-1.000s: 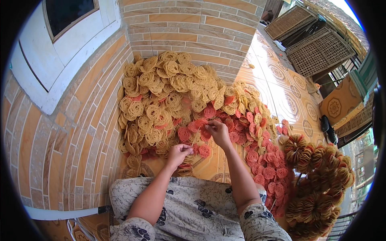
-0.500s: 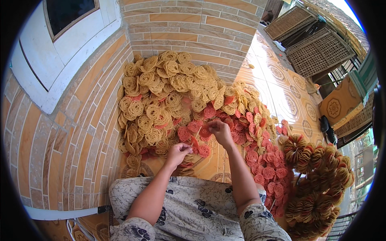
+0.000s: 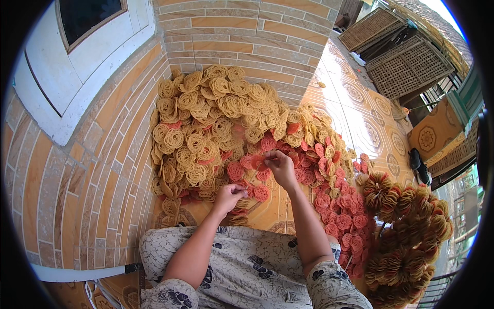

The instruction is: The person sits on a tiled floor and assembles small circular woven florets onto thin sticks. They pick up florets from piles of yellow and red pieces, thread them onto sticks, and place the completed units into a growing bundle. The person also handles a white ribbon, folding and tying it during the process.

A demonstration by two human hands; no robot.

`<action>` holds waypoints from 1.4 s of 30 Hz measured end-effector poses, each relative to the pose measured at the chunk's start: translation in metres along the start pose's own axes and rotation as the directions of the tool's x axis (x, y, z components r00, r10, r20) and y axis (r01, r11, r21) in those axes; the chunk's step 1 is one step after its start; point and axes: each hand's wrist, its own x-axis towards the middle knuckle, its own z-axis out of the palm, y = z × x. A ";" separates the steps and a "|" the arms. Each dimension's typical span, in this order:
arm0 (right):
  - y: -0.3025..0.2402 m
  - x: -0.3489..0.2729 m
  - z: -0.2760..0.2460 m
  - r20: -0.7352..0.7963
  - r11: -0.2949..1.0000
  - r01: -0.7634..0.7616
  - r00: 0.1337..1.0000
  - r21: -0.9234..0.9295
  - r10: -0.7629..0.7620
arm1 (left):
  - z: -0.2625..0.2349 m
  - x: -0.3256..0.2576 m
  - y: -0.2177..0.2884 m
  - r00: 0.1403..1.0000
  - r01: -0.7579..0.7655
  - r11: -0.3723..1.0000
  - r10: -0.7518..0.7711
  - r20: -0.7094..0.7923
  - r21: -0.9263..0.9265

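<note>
Grey-white patterned cloth [image 3: 239, 257] lies nearest; just beyond it, the left hand [image 3: 229, 199] has thumb and fingers together, whether on anything I cannot tell. Farther out, the right hand [image 3: 281, 169] is clamped on a red disc [image 3: 258, 162], which juts left from its fingertips, beyond the left hand. Tan discs [image 3: 198, 141] lie heaped against the wall [image 3: 221, 31].

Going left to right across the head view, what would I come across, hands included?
White door, left hand, red disc, right hand holding it, heap of coral discs beside the right forearm, bunched tan-and-red discs. The tan disc pile spreads behind both hands, so I left it out.
</note>
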 end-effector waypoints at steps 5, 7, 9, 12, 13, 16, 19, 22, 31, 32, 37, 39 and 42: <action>0.000 0.001 0.000 -0.024 0.999 0.039 0.999 -0.037 -0.040 | 0.000 0.000 0.001 1.000 0.013 1.000 -0.013 -0.012 -0.010; 0.001 0.002 0.000 -0.024 0.998 0.061 0.998 -0.026 -0.061 | 0.000 0.000 0.001 1.000 0.001 1.000 -0.001 -0.014 -0.011; 0.000 0.001 -0.001 -0.021 0.999 0.046 0.999 0.002 -0.046 | 0.000 0.000 0.000 1.000 0.003 1.000 -0.003 -0.010 -0.012; -0.002 0.000 -0.002 -0.030 0.999 0.040 0.999 0.010 -0.039 | 0.000 0.001 0.000 1.000 -0.001 1.000 0.001 -0.007 -0.009; -0.002 -0.001 -0.002 -0.044 0.999 0.035 0.998 -0.039 -0.037 | 0.000 0.001 0.000 1.000 -0.008 1.000 0.008 -0.011 -0.018; -0.005 -0.001 -0.001 -0.035 0.996 0.037 0.999 -0.083 -0.040 | 0.000 0.001 0.000 1.000 -0.009 1.000 0.008 -0.026 -0.027; -0.006 -0.001 -0.001 0.016 0.999 0.037 0.999 -0.039 -0.037 | 0.000 0.001 0.001 0.999 0.001 1.000 -0.002 -0.035 -0.030; -0.007 -0.002 -0.006 0.214 0.996 0.060 0.976 -0.066 -0.045 | 0.000 0.001 0.000 0.999 0.005 0.998 -0.008 -0.040 -0.067; -0.013 -0.007 0.010 0.253 0.979 -0.156 0.950 -0.133 0.186 | -0.001 0.003 0.001 0.993 -0.073 0.974 0.090 -0.072 0.215; -0.016 -0.010 0.011 0.270 0.985 -0.134 0.949 -0.111 0.160 | -0.001 0.002 0.005 0.995 -0.025 0.959 0.051 -0.085 0.283; -0.020 -0.015 0.021 0.290 0.998 0.021 0.956 0.058 -0.037 | 0.000 -0.005 0.024 0.934 -0.321 0.909 0.350 -0.066 0.267; -0.013 -0.013 0.028 0.202 0.981 0.018 0.978 0.192 -0.057 | 0.002 -0.010 0.023 0.969 -0.246 0.915 0.243 0.048 0.320; 0.005 -0.002 0.046 0.147 0.906 -0.061 0.989 0.420 -0.002 | -0.005 -0.010 0.017 0.975 -0.141 0.868 0.205 -0.085 0.477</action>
